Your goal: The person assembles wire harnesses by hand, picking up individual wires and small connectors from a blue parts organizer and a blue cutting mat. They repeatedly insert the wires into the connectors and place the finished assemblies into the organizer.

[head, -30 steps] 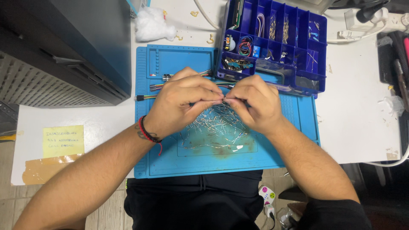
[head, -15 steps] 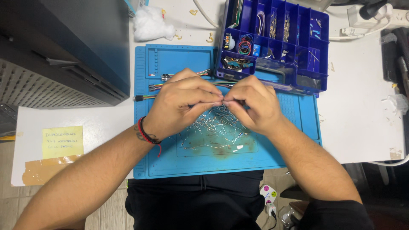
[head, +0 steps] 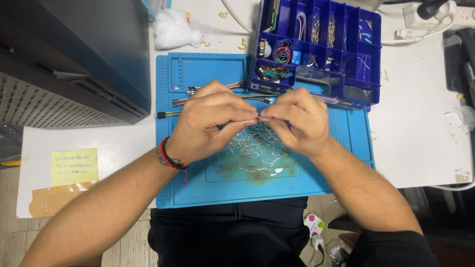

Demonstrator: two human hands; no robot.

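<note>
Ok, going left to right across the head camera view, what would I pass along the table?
Yellow sticky note → black machine housing → left hand → right hand → blue compartment box → white power strip.

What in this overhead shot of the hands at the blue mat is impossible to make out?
All in the head view:
- What the left hand and right hand pinch: fingertips cover it.
- Part of the pile of thin metal leads: hidden under both hands.
- Contents of the blue parts box: too small to identify.
- The dark case: cut off by the left edge.
</note>
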